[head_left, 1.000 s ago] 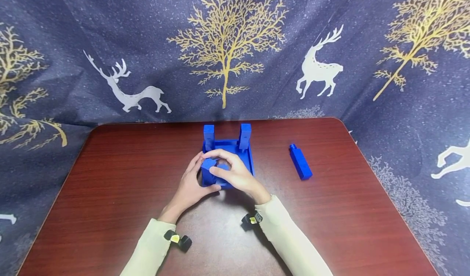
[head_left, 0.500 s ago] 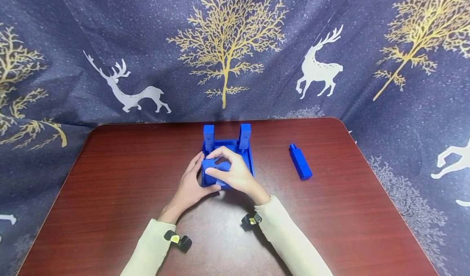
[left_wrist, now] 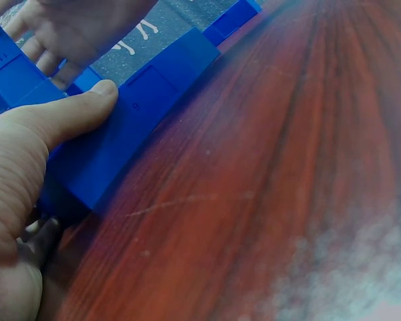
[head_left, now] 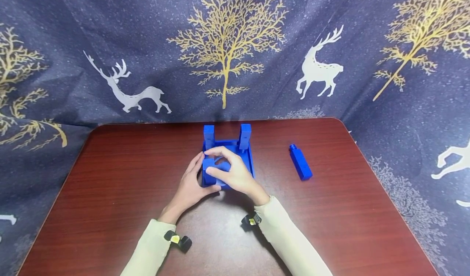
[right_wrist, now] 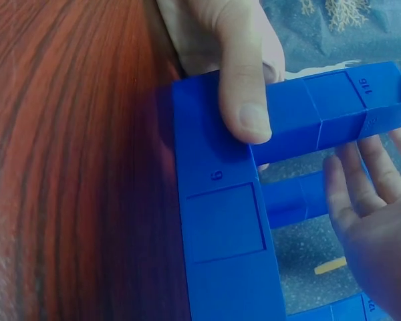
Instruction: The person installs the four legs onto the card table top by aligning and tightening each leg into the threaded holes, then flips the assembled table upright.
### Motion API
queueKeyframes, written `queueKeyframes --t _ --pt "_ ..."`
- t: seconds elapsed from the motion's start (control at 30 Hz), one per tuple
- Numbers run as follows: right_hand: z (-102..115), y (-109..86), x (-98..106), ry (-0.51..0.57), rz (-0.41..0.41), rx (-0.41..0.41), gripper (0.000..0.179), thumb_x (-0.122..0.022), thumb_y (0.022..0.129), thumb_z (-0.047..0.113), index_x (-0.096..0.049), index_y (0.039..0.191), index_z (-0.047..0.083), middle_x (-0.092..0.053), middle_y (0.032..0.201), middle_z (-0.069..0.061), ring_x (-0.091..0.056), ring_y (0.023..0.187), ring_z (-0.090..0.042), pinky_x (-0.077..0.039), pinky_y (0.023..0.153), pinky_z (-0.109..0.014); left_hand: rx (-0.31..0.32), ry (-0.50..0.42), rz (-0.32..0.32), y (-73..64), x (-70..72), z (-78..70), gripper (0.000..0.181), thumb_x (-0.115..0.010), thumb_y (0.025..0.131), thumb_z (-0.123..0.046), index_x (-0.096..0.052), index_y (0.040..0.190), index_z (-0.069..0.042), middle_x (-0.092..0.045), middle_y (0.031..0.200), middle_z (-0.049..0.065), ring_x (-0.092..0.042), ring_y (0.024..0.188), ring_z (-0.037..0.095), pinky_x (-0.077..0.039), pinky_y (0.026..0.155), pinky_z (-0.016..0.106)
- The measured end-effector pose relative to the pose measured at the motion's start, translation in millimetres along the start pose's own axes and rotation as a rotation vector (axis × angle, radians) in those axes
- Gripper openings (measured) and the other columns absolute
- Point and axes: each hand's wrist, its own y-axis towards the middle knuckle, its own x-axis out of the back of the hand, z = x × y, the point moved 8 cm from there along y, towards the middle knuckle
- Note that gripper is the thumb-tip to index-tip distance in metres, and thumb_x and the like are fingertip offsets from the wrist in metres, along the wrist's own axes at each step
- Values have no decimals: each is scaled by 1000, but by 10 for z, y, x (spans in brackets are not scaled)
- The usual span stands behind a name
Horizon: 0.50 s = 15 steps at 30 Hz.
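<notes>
A blue square tray-like frame (head_left: 251, 161) lies on the table with square posts at its corners. My left hand (head_left: 192, 185) grips the near-left corner, its thumb (left_wrist: 87, 110) lying along the frame's front wall (right_wrist: 220, 221). At that corner stands a blue post (right_wrist: 321, 117), upright and marked 116. My right hand (head_left: 235, 174) reaches over the frame, thumb and index finger around the top of this post. Its other fingers (right_wrist: 371, 177) are extended behind it. Two more upright posts, the far-left post (head_left: 209, 136) and the far-right post (head_left: 244, 136), rise from the back corners.
A loose blue post (head_left: 301, 162) with a threaded end lies on the table right of the frame. The red-brown wooden table (head_left: 121, 178) extends to both sides. A dark blue cloth (head_left: 147, 35) with trees and deer hangs behind.
The near-left post has turned, its top now square to the frame. My right fingers have shifted around it, and the index finger is now slightly farther back. My left hand stays in place.
</notes>
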Motion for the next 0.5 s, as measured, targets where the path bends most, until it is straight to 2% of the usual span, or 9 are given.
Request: queueKeyframes --t 0.1,0.2,0.27,0.33,0.5 --pt "2 -1 -26 94 41 12 43 -65 108 12 -64 151 2 -69 143 -23 -64 135 -30 -54 110 -38 9 -6 -1 3 -4 2 126 -103 78 -41 -31 173 2 -30 181 14 -35 163 43 -32 129 67" --pt "7 -4 -53 232 79 15 45 -57 109 9 -60 152 -5 -63 149 -32 -61 141 -40 -50 115 -34 15 -19 -5 -1 -5 3 125 -103 78 -42 -34 171 3 -31 181 13 -35 163 42 -32 130 65" --pt "5 -11 -66 305 101 5 46 -54 109 7 -59 152 -9 -61 152 -33 -59 144 -43 -48 118 -34 21 -22 -7 -2 -8 0 124 -103 77 -42 -35 170 4 -31 181 13 -36 163 42 -32 130 63" --pt "1 -17 -77 345 117 -10 46 -54 108 6 -59 151 -11 -60 154 -30 -57 147 -40 -46 122 -35 31 -20 -6 -2 -12 6 122 -103 78 -42 -36 170 4 -31 181 14 -36 163 42 -32 130 63" --pt "-13 -26 -94 347 148 -38 46 -53 108 7 -61 150 -10 -62 155 -25 -58 145 -27 -45 123 -37 44 -20 -4 0 -17 21 120 -102 78 -42 -39 169 3 -33 180 14 -40 161 41 -35 129 63"
